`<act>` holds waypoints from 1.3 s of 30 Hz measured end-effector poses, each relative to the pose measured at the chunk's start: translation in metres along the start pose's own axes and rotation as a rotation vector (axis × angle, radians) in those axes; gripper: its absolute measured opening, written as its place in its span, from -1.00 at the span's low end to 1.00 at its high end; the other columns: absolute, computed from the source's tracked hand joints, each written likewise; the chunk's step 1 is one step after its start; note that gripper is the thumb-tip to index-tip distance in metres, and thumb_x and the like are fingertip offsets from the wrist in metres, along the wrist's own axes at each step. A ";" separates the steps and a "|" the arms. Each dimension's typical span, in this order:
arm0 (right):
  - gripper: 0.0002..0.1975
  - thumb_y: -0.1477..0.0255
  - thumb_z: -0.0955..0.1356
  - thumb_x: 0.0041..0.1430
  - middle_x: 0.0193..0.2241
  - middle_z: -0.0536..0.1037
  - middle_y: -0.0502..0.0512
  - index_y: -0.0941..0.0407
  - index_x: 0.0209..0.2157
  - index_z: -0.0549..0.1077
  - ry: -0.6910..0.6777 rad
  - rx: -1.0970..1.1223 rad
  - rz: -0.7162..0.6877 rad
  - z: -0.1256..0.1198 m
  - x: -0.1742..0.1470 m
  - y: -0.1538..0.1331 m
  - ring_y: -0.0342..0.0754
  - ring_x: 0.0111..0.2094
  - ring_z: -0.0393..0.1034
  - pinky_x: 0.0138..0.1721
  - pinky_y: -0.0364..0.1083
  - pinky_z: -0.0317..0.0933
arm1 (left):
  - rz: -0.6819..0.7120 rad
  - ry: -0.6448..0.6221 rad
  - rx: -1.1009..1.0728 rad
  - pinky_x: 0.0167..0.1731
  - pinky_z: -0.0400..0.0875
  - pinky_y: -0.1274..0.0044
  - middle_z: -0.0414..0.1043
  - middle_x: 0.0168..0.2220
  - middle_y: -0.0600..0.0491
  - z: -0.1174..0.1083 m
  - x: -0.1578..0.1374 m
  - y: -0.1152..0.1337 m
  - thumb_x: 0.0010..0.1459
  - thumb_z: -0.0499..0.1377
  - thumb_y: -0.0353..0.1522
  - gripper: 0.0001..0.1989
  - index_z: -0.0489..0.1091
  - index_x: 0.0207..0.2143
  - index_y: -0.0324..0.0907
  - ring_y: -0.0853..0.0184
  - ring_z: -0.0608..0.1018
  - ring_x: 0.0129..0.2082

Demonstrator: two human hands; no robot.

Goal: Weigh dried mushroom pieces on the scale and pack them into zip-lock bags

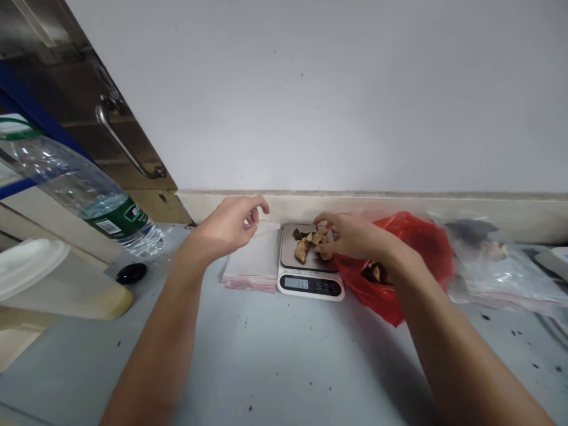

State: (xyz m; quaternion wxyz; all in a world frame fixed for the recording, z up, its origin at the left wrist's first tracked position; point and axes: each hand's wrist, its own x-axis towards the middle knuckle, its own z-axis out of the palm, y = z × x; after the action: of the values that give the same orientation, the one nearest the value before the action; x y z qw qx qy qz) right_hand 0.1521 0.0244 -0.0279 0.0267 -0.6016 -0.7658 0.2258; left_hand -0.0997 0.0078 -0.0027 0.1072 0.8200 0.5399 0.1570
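Note:
Brown and tan dried pieces, which look like dried mushroom slices (pixel 306 245), lie on the metal plate of a white digital scale (pixel 290 290). My right hand (pixel 350 235) reaches over the plate's right side, fingers apart and curved around some pieces at the pile's edge; no firm grip shows. My left hand (pixel 233 225) hovers above a stack of clear zip bags (pixel 251 266), loosely curled with thumb and forefinger apart and nothing in it. Under my right forearm stands an open red plastic bag (pixel 426 242) with more dark dried pieces inside.
A filled clear plastic bag (pixel 501 272) lies right of the red one. On the left are a large water bottle (pixel 110 213), a lidded plastic container (pixel 57 284) and a small black object (pixel 131 273). A white wall (pixel 337 106) rises behind; dark crumbs dot the table.

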 end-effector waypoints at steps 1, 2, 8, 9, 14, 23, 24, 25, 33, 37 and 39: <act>-0.46 0.41 0.45 0.20 0.08 0.62 0.22 0.08 0.23 0.46 0.028 0.010 -0.003 0.000 0.001 0.001 0.12 0.01 0.54 -0.06 -0.07 0.33 | 0.000 0.002 0.002 -0.35 0.38 0.52 0.53 -0.27 0.03 0.000 0.000 0.000 0.21 0.09 -0.42 -0.75 0.47 -0.10 -0.13 0.27 0.55 -0.29; -0.49 0.38 0.45 0.23 0.08 0.63 0.23 0.09 0.22 0.47 0.055 0.021 -0.015 0.001 0.003 0.000 0.12 0.01 0.54 -0.02 -0.06 0.33 | -0.004 0.001 0.003 -0.35 0.38 0.52 0.53 -0.27 0.03 0.001 0.000 0.000 0.21 0.09 -0.42 -0.75 0.47 -0.09 -0.13 0.27 0.55 -0.29; -0.74 0.37 0.36 0.34 -0.07 0.70 0.26 0.16 -0.04 0.62 0.265 0.074 -0.040 0.015 0.021 -0.019 0.09 -0.06 0.58 -0.06 -0.07 0.33 | -0.015 -0.011 0.003 -0.34 0.38 0.51 0.52 -0.29 0.05 0.005 0.003 -0.003 0.17 0.10 -0.45 -0.71 0.49 -0.08 -0.14 0.27 0.55 -0.31; -0.75 0.39 0.38 0.31 -0.08 0.70 0.26 0.16 -0.05 0.63 0.276 0.076 -0.033 0.019 0.025 -0.022 0.10 -0.07 0.58 -0.07 -0.07 0.33 | -0.011 -0.009 0.005 -0.35 0.37 0.51 0.52 -0.30 0.05 0.006 0.003 -0.004 0.16 0.09 -0.45 -0.71 0.48 -0.08 -0.13 0.27 0.55 -0.32; -0.75 0.51 0.45 0.13 -0.16 0.70 0.29 0.14 -0.13 0.64 0.287 0.083 0.028 0.039 0.039 -0.031 0.20 -0.07 0.58 -0.17 -0.03 0.33 | -0.003 -0.017 0.012 -0.39 0.33 0.53 0.52 -0.31 0.07 0.010 0.004 -0.007 0.16 0.09 -0.48 -0.71 0.47 -0.09 -0.12 0.28 0.54 -0.34; -0.82 0.54 0.41 0.21 -0.31 0.70 0.12 0.18 -0.13 0.56 0.259 0.361 0.016 0.027 0.036 -0.032 -0.09 -0.40 0.55 -0.44 -0.20 0.28 | -0.008 -0.040 0.022 -0.38 0.36 0.52 0.52 -0.32 0.07 0.010 0.004 -0.005 0.15 0.11 -0.50 -0.70 0.48 -0.09 -0.13 0.29 0.55 -0.35; -0.84 0.53 0.42 0.22 -0.33 0.70 0.11 0.18 -0.15 0.56 0.256 0.394 0.012 0.020 0.032 -0.032 -0.11 -0.43 0.53 -0.47 -0.21 0.26 | -0.010 -0.043 0.020 -0.37 0.37 0.52 0.52 -0.32 0.07 0.009 0.004 -0.003 0.15 0.12 -0.50 -0.71 0.48 -0.09 -0.13 0.29 0.55 -0.35; -0.86 0.52 0.42 0.21 -0.35 0.69 0.09 0.18 -0.17 0.56 0.251 0.422 0.005 0.012 0.027 -0.030 -0.13 -0.46 0.51 -0.49 -0.21 0.25 | -0.010 -0.039 0.019 -0.36 0.38 0.52 0.53 -0.32 0.08 0.008 0.004 -0.002 0.14 0.12 -0.49 -0.71 0.48 -0.10 -0.13 0.29 0.56 -0.34; -0.84 0.54 0.42 0.07 -0.49 0.68 -0.01 0.03 -0.44 0.66 0.097 0.095 0.007 -0.052 -0.035 0.021 -0.06 -0.49 0.55 -0.52 -0.18 0.33 | 0.036 0.049 -0.041 -0.28 0.47 0.48 0.58 -0.28 0.04 0.003 0.005 0.000 0.10 0.19 -0.40 -0.90 0.47 -0.30 -0.15 0.29 0.59 -0.32; -0.86 0.47 0.45 0.08 -0.51 0.69 0.06 0.00 -0.49 0.68 0.111 -0.055 0.131 -0.061 -0.052 0.041 0.02 -0.55 0.54 -0.63 -0.12 0.28 | 0.070 0.136 -0.108 -0.34 0.47 0.48 0.53 -0.38 0.06 0.002 0.006 0.005 0.06 0.19 -0.38 -0.93 0.44 -0.35 -0.14 0.30 0.55 -0.39; -0.90 0.42 0.46 0.12 -0.41 0.73 0.10 0.01 -0.39 0.70 0.200 -0.009 0.089 -0.058 -0.052 0.033 0.03 -0.51 0.57 -0.59 -0.11 0.31 | 0.073 0.167 -0.152 -0.40 0.44 0.50 0.49 -0.42 0.09 0.002 0.005 0.010 0.03 0.20 -0.40 -0.93 0.41 -0.36 -0.13 0.32 0.53 -0.42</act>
State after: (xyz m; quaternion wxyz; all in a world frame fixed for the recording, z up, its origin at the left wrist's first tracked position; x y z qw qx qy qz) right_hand 0.2147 0.0000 0.0237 0.0905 -0.6548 -0.7326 0.1622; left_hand -0.0880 0.0085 -0.0006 0.1180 0.8125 0.5034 0.2693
